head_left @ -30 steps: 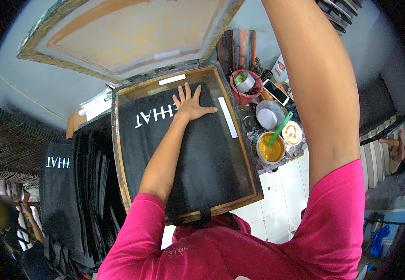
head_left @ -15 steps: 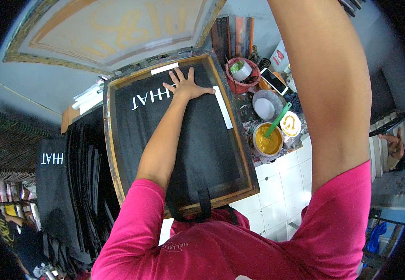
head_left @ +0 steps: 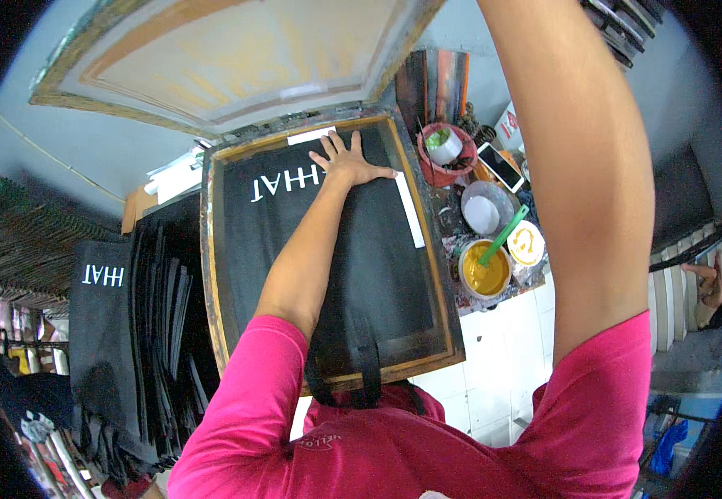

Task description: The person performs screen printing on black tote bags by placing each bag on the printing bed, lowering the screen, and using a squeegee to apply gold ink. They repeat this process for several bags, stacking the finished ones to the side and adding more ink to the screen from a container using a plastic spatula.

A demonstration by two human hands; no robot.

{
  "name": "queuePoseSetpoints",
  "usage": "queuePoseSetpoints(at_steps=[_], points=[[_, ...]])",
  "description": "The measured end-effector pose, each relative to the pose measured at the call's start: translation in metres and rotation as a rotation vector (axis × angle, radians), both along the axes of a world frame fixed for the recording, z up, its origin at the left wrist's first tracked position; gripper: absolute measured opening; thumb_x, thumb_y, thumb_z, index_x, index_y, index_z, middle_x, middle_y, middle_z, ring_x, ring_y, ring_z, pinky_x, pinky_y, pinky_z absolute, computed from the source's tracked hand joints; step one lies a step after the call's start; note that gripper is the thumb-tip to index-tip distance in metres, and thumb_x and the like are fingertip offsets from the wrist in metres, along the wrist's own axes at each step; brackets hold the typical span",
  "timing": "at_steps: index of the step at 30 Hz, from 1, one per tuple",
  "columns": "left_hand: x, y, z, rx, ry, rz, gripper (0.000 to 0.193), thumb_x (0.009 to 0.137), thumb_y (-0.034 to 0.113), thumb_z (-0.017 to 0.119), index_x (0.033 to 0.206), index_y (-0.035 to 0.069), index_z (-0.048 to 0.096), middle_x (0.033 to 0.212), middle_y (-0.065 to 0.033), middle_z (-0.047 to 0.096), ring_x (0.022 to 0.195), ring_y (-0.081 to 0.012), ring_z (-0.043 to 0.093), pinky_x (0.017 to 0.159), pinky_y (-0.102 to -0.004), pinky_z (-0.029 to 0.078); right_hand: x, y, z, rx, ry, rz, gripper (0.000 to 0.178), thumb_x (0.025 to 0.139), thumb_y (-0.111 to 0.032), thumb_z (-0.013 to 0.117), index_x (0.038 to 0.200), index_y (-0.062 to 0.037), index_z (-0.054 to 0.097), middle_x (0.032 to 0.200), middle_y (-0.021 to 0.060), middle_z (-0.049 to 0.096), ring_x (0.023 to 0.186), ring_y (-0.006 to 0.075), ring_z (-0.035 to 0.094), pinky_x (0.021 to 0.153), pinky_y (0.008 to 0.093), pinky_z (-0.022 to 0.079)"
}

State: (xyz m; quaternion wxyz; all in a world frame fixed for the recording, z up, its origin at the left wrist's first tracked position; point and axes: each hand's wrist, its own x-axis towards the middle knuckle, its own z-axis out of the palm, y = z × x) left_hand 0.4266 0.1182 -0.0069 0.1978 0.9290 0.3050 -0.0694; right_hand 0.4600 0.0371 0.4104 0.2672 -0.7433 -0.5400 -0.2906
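My left hand [head_left: 349, 164] lies spread and flat on a black fabric tote bag [head_left: 369, 258], over part of its white printed lettering. The bag lies flat within a worn wooden frame [head_left: 446, 320], its handles hanging over the near edge. One white strip [head_left: 311, 135] is by my fingertips, and another white strip [head_left: 411, 212] runs down from my thumb. Above the far side, a framed printing screen [head_left: 236, 62] with a yellowish stained mesh stands tilted up. My right arm reaches up past the top edge, its hand out of view.
On the right stand a tub of yellow ink [head_left: 479, 279] with a green spatula [head_left: 506, 233], a stained white lid [head_left: 527, 243], a grey bowl [head_left: 483, 209], a red bucket [head_left: 437, 173] and a white phone [head_left: 500, 166]. Several black bags [head_left: 157, 333] hang at the left.
The view has shifted, moving the frame and bag right and slightly down in the picture. The tilted screen sits slightly higher relative to the frame. My left hand keeps its place on the bag.
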Motion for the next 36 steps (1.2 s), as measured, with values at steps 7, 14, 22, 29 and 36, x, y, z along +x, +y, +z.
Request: queuePoseSetpoints(at_steps=[7,14,22,29,36], points=[[-0.134,-0.032,0.12,-0.819,-1.188,-0.111,0.049,0.101,0.027,0.063,0.138,-0.004,0.052,0.127,-0.0214,0.067,0.116,-0.0286,0.067,0.101,-0.0364,0.05,-0.056,-0.06,-0.037,-0.14,0.183,-0.2,0.036,0.08,-0.041,0.08,0.079,-0.0052,0.078,0.066,0.0127,0.069,0.058,0.0225,0.063,0.056,0.0377,0.049],[-0.362,-0.079,0.111,-1.004,-1.165,0.125,0.039,0.099,0.032,0.062,0.103,-0.006,0.067,0.093,-0.0242,0.073,0.079,-0.0266,0.074,0.08,-0.0389,0.058,-0.16,-0.148,-0.19,-0.026,0.121,-0.102,0.03,0.073,-0.031,0.081,0.084,-0.0054,0.069,0.081,0.0169,0.068,0.08,0.0352,0.068,0.071,0.0483,0.053],[-0.414,-0.141,0.005,-1.266,-0.752,0.64,0.027,0.098,0.023,0.064,0.099,-0.004,0.067,0.093,-0.02,0.075,0.069,-0.0184,0.071,0.066,-0.0304,0.056,-0.199,-0.165,-0.356,-0.407,0.099,-0.035,0.026,0.073,-0.017,0.076,0.092,-0.0055,0.063,0.088,0.0102,0.066,0.09,0.0303,0.066,0.077,0.0441,0.051],[-0.424,-0.125,0.004,-1.422,-0.617,0.679,0.036,0.094,0.02,0.066,0.114,-0.009,0.061,0.097,-0.0201,0.075,0.07,-0.018,0.072,0.06,-0.0273,0.056,-0.193,-0.158,-0.309,-0.593,0.387,0.12,0.029,0.077,-0.021,0.078,0.098,-0.006,0.065,0.093,0.0153,0.066,0.094,0.0352,0.064,0.079,0.0476,0.051],[-0.424,-0.127,-0.004,-1.477,-0.669,0.686,0.036,0.091,0.012,0.061,0.117,-0.013,0.058,0.102,-0.0249,0.073,0.076,-0.0236,0.074,0.062,-0.0301,0.059,-0.223,-0.168,-0.33,-0.596,0.285,0.249,0.023,0.074,-0.014,0.072,0.092,-0.0048,0.061,0.09,0.0124,0.066,0.091,0.0315,0.064,0.075,0.0462,0.053]])
